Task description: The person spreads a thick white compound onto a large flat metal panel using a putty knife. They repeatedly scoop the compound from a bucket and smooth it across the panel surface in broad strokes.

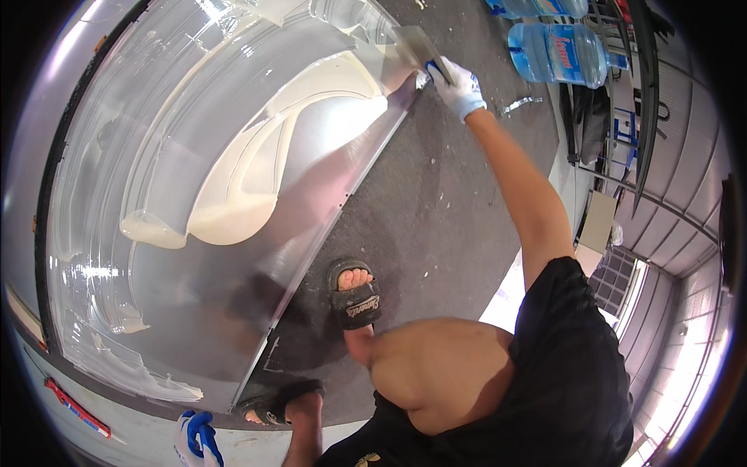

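The right hand (459, 89) is clamped on a spreader (424, 52) at the far end of the panel (198, 311) — paste (237, 221) lies across it. The left hand (196, 442) is near the lower corner — whether gripping anything, I cannot tell.

Panel: over the bare grey lower part of the panel (210, 311), a hand had room to pass.
Paste: thick cream paste (241, 222) lay across the panel's middle, blocking any low sweep there.
Top corner: the right hand (461, 84) and its wide scraper (420, 50) filled the way over the panel's edge.
Floor: the dark floor (436, 210) offered a broad lane between panel and right forearm, a foil strip (521, 103) lying beyond the wrist.
Feet: two black sandals (354, 300) and a bent knee (436, 370) narrowed that lane lower down.
Far right: water bottles (556, 54) and a rack (647, 101) closed off that side.
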The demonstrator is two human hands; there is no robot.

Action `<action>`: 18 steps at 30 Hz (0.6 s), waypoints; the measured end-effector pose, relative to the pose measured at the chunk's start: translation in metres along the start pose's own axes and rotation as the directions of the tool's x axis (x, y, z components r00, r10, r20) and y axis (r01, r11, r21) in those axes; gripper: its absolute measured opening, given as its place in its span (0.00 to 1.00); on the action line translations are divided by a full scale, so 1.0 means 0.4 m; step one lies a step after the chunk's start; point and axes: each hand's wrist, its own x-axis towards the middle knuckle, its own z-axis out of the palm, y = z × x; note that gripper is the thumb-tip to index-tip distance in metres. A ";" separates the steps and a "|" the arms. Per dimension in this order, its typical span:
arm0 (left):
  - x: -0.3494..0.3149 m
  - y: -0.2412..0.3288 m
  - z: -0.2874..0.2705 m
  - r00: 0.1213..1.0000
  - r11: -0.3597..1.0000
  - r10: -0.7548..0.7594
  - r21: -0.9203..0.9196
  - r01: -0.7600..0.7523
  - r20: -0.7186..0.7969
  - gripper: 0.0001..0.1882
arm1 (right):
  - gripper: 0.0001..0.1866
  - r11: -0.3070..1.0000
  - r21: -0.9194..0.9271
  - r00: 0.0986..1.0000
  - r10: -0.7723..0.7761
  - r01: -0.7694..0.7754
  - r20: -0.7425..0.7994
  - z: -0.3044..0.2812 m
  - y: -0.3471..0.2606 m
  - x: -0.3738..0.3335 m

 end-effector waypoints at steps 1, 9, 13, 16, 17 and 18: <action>0.006 0.000 0.000 1.000 0.999 0.013 0.035 -0.014 0.008 0.13 | 0.12 1.000 0.005 1.000 -0.002 0.002 0.015 -0.005 0.013 0.009; 0.012 -0.018 -0.005 0.999 0.998 -0.020 -0.052 0.018 -0.026 0.13 | 0.13 0.994 -0.106 0.996 0.039 -0.030 0.076 0.016 0.070 0.007; 0.015 -0.025 0.011 0.983 0.986 0.166 0.020 -0.165 -0.073 0.12 | 0.13 0.996 -0.091 0.996 0.020 -0.011 0.090 0.024 0.068 -0.006; 0.028 -0.014 0.006 0.989 0.990 0.144 0.003 -0.144 -0.030 0.13 | 0.12 0.992 -0.095 0.992 -0.070 0.080 0.104 0.017 0.063 -0.017; 0.030 -0.006 0.005 0.995 0.995 0.095 -0.009 -0.095 -0.018 0.13 | 0.12 0.985 -0.099 0.986 -0.128 0.139 0.110 0.013 0.061 -0.023; 0.032 0.001 0.004 0.999 0.999 0.047 -0.021 -0.047 -0.008 0.13 | 0.12 0.979 -0.100 0.974 -0.162 0.179 0.159 0.007 0.059 -0.028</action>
